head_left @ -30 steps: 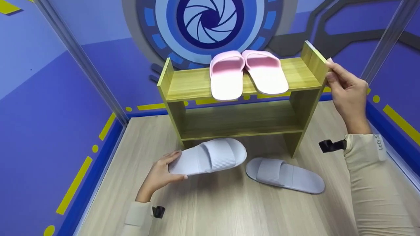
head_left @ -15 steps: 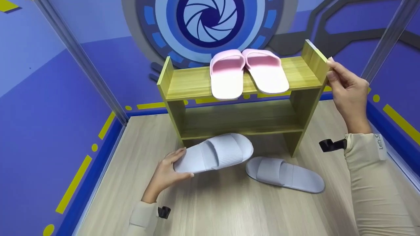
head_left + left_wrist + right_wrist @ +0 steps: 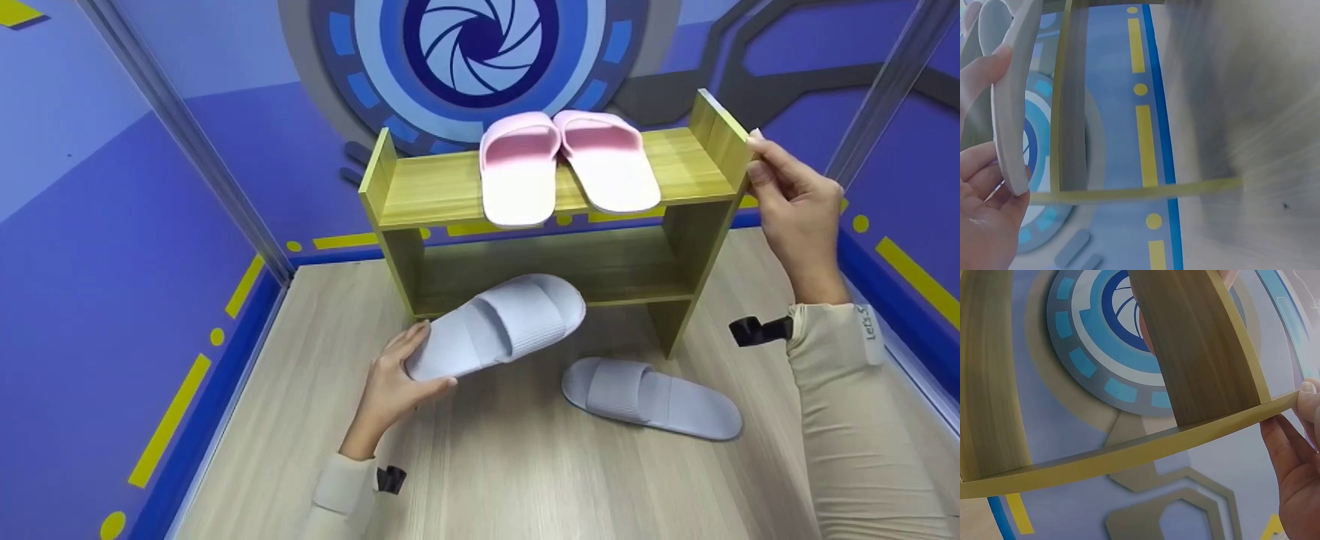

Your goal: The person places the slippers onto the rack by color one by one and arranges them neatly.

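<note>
My left hand (image 3: pixel 394 380) grips a light grey slide sandal (image 3: pixel 525 319) by its heel end, thumb on the near edge. The sandal is tilted, its toe pointing up and right in front of the wooden shoe rack's lower shelf (image 3: pixel 630 274). In the left wrist view the sandal (image 3: pixel 1013 107) shows edge-on between thumb and fingers. My right hand (image 3: pixel 801 217) pinches the upper right side panel of the rack; in the right wrist view its fingertips hold the panel edge (image 3: pixel 1213 417). The matching grey slide sandal (image 3: pixel 652 397) lies on the floor, toe to the left.
Two pink slide sandals, a left one (image 3: pixel 519 172) and a right one (image 3: pixel 611 165), stand side by side on the rack's top shelf (image 3: pixel 431 187). Blue panels (image 3: pixel 225 165) wall in the wood-look floor (image 3: pixel 510 472) at the back and sides.
My left hand has moved up and to the right with the grey sandal, raising it from below the lower shelf to in front of its edge. The right hand stays on the rack.
</note>
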Demonstrator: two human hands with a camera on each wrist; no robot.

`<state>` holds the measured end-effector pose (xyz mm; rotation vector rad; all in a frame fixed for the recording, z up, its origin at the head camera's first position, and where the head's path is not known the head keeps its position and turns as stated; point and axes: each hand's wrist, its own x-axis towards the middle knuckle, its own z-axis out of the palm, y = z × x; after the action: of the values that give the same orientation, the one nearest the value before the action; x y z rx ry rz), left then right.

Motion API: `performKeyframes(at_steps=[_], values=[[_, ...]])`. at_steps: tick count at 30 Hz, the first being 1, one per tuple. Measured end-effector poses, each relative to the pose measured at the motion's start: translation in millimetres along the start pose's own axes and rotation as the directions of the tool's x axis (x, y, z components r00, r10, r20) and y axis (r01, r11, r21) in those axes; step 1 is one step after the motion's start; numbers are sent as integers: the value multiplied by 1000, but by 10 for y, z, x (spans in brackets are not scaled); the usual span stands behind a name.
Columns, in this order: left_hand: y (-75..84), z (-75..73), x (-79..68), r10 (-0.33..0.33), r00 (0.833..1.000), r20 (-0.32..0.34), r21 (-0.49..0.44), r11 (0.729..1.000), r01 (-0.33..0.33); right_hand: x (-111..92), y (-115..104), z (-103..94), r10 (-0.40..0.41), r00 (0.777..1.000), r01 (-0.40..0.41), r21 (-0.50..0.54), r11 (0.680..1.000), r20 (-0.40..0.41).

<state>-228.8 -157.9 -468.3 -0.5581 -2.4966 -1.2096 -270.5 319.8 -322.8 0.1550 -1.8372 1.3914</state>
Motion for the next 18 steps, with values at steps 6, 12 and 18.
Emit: performKeyframes(at_steps=[6, 12, 18], values=[[38, 119, 71, 32, 995, -93, 29, 999, -29, 2, 0, 11, 2, 1000, -2, 20, 1000, 3], [98, 247, 139, 10, 984, -176, 11, 1000, -9, 3, -2, 15, 10, 1000, -10, -1, 1000, 1], [169, 364, 223, -11, 971, -238, 4, 1000, 12, 0, 1, 4, 21, 1000, -21, -5, 1000, 2]])
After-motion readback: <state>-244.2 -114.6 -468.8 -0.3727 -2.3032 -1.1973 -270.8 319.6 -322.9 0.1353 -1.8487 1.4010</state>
